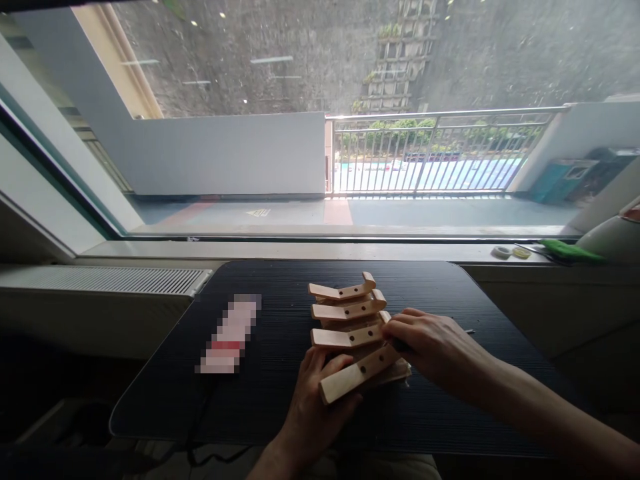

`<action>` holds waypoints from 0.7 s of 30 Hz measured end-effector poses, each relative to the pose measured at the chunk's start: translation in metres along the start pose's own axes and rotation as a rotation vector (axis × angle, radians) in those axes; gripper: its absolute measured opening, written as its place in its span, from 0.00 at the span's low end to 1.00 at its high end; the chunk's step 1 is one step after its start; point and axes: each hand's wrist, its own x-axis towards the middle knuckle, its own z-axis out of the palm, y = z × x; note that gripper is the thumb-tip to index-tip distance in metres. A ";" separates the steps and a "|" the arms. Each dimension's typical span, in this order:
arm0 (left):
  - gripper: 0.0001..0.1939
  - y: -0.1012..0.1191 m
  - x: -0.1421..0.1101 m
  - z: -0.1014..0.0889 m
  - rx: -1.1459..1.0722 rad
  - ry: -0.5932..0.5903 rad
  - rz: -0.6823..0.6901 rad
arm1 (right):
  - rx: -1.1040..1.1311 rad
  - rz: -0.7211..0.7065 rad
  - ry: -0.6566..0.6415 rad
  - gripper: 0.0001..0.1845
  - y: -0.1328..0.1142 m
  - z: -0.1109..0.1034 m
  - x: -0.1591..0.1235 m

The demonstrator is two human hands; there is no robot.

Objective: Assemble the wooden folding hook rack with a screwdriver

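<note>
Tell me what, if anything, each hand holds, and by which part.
The left hand holds the nearest wooden piece around its left end. The right hand is at the right end; what it grips is hidden.

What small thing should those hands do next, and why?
Perhaps the left hand should turn the nearest wooden piece straighter: it slants noticeably, while the three wooden hooks beyond it lie roughly parallel, and that hand shows on both its sides.

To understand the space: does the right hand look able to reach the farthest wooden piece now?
Probably yes: nothing covers the curved end of the farthest wooden piece, and the right hand is close by, though its fingers are at the nearer pieces.
</note>
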 end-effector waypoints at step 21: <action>0.10 0.008 0.007 -0.001 -0.108 0.023 -0.189 | -0.083 0.040 -0.176 0.09 -0.017 0.005 0.016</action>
